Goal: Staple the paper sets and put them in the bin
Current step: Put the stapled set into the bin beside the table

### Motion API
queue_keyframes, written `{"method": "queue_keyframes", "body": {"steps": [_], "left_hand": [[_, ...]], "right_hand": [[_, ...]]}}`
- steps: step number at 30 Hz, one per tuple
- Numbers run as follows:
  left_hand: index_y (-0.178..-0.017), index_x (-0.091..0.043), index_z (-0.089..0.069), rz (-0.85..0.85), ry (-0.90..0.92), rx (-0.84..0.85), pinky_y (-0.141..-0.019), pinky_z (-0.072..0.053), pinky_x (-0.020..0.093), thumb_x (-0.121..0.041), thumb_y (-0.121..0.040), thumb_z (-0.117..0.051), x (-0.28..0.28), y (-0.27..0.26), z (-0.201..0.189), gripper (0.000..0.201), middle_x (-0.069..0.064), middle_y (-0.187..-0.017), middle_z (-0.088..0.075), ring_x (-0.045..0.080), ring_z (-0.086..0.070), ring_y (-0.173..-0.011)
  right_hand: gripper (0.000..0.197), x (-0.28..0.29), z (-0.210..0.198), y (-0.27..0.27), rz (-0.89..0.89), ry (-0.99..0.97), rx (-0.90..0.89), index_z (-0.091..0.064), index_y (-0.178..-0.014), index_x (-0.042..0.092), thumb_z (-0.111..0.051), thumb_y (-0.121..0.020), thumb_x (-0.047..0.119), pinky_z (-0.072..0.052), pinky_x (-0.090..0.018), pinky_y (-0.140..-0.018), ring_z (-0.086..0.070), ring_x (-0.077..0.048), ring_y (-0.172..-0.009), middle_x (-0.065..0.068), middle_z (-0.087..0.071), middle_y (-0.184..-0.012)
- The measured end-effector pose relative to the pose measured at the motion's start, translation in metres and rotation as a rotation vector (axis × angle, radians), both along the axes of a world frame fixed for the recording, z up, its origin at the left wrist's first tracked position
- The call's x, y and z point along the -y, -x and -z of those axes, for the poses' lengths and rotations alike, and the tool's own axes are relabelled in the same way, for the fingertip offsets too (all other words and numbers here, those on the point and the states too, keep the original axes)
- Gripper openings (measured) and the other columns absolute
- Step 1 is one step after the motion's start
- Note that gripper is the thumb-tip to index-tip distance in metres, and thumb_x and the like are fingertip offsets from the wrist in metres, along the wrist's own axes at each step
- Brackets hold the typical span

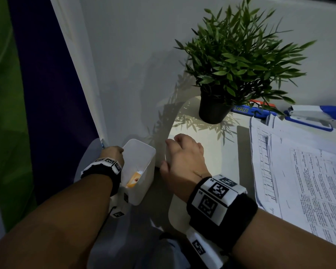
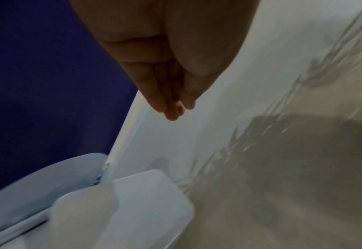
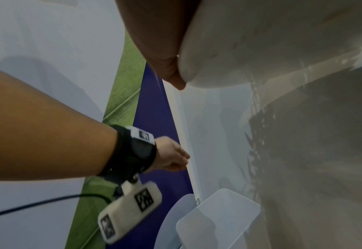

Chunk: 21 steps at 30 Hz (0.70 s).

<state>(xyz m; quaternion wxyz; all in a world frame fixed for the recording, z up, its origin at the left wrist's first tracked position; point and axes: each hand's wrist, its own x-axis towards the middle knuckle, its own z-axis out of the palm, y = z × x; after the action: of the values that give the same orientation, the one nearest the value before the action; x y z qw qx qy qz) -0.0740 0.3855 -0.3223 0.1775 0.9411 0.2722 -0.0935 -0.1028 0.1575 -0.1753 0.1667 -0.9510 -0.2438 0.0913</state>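
Papers (image 1: 299,171) in a loose, fanned pile on the table (image 1: 211,148), well right of both hands; none visibly in the bin (image 1: 148,181). Stapler (image 1: 314,115) behind the pile, touching its far edge, next to a staples box (image 1: 242,109) and a plant (image 1: 241,55). Bin below the table's left corner, against the wall, open-topped, with something orange and white (image 1: 133,180) at the bottom. Left hand (image 1: 113,154) at the bin's far rim, fingers straight and together in the wrist view, holding nothing; contact with the rim not clear. Right hand (image 1: 184,158) on the rounded table corner, fingers curled over the edge, thumb off the side. Judged handling: sheets light, limp, slick against one another, likely to slide out of register once lifted; no stiffness beyond a shallow stack. Best squared first by tapping on the table, then pinched at one corner, thumb on top and fingers under, near the spot meant for the staple. Stapler rigid and probably weighty enough for a one-hand squeeze. Bin thin, translucent plastic, probably light and easy to tip; worth steadying by the rim during the drop.
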Motion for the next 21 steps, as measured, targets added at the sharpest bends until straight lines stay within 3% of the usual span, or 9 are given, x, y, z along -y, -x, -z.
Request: {"method": "queue_keyframes", "body": {"steps": [3,5,8,10,13,17,19,21], "left_hand": [[-0.12,-0.008,-0.063,-0.132,0.175,0.223,-0.095,-0.043,0.029,-0.012,-0.094,-0.051,0.013,0.002,-0.036,0.029,0.012,-0.123,-0.062,0.029,-0.057,-0.112],[-0.109,-0.008,-0.067,-0.257,0.458,0.37,-0.083,-0.052,0.035,-0.012,-0.089,-0.059,0.027,0.004,-0.067,0.022,0.013,-0.107,-0.067,0.028,-0.063,-0.094],[-0.092,-0.012,-0.065,-0.253,0.789,0.308,-0.06,-0.047,0.026,-0.01,-0.089,-0.06,0.058,0.011,-0.125,0.007,0.005,-0.088,-0.065,0.015,-0.061,-0.07],[-0.089,-0.017,-0.063,-0.077,0.725,0.204,-0.056,-0.045,0.02,-0.015,-0.09,-0.059,0.079,0.017,-0.166,0.005,0.0,-0.083,-0.063,0.007,-0.059,-0.064],[-0.087,-0.02,-0.065,0.173,0.495,0.178,-0.053,-0.043,0.018,-0.018,-0.09,-0.06,0.111,0.021,-0.22,0.006,-0.001,-0.081,-0.064,0.006,-0.057,-0.066],[-0.093,-0.019,-0.07,0.451,0.304,0.249,-0.052,-0.043,0.017,-0.022,-0.085,-0.067,0.167,0.022,-0.271,0.009,0.0,-0.082,-0.068,0.006,-0.059,-0.066],[-0.089,-0.019,-0.071,0.545,0.255,0.327,-0.052,-0.043,0.015,-0.02,-0.083,-0.068,0.2,0.021,-0.284,0.007,-0.006,-0.076,-0.067,0.005,-0.058,-0.065],[-0.084,-0.02,-0.072,0.584,0.262,0.393,-0.06,-0.048,0.02,-0.02,-0.081,-0.07,0.234,0.018,-0.288,0.004,-0.006,-0.074,-0.067,0.01,-0.06,-0.068]], "right_hand": [[0.053,0.001,-0.002,0.001,-0.002,-0.004,0.011,-0.037,-0.142,0.017,-0.048,-0.092,0.032,-0.013,-0.039,-0.115,-0.023,-0.024,-0.135,-0.007,-0.03,-0.144],[0.053,0.005,-0.005,0.001,0.001,-0.025,-0.018,-0.039,-0.142,0.018,-0.049,-0.093,0.033,-0.013,-0.039,-0.116,-0.023,-0.023,-0.136,-0.006,-0.029,-0.146],[0.048,0.015,-0.013,0.002,0.003,-0.104,-0.14,-0.045,-0.139,0.018,-0.052,-0.093,0.031,-0.021,-0.034,-0.115,-0.028,-0.024,-0.135,-0.003,-0.031,-0.146],[0.044,0.023,-0.022,0.008,-0.002,-0.159,-0.197,-0.05,-0.136,0.016,-0.053,-0.094,0.027,-0.03,-0.027,-0.109,-0.039,-0.025,-0.13,-0.004,-0.036,-0.142],[0.04,0.039,-0.045,0.021,-0.026,-0.209,-0.185,-0.052,-0.134,0.016,-0.051,-0.095,0.023,-0.032,-0.021,-0.102,-0.045,-0.021,-0.126,-0.005,-0.039,-0.141],[0.036,0.079,-0.094,0.03,-0.021,-0.274,-0.092,-0.06,-0.126,0.02,-0.056,-0.091,0.023,-0.037,-0.025,-0.098,-0.048,-0.02,-0.124,-0.003,-0.051,-0.137],[0.031,0.109,-0.118,0.03,0.024,-0.309,-0.031,-0.066,-0.117,0.02,-0.059,-0.087,0.021,-0.044,-0.029,-0.096,-0.054,-0.022,-0.117,-0.005,-0.06,-0.128],[0.025,0.145,-0.135,0.027,0.114,-0.323,0.024,-0.07,-0.107,0.022,-0.061,-0.084,0.02,-0.047,-0.035,-0.093,-0.059,-0.024,-0.108,-0.005,-0.067,-0.115]]}}
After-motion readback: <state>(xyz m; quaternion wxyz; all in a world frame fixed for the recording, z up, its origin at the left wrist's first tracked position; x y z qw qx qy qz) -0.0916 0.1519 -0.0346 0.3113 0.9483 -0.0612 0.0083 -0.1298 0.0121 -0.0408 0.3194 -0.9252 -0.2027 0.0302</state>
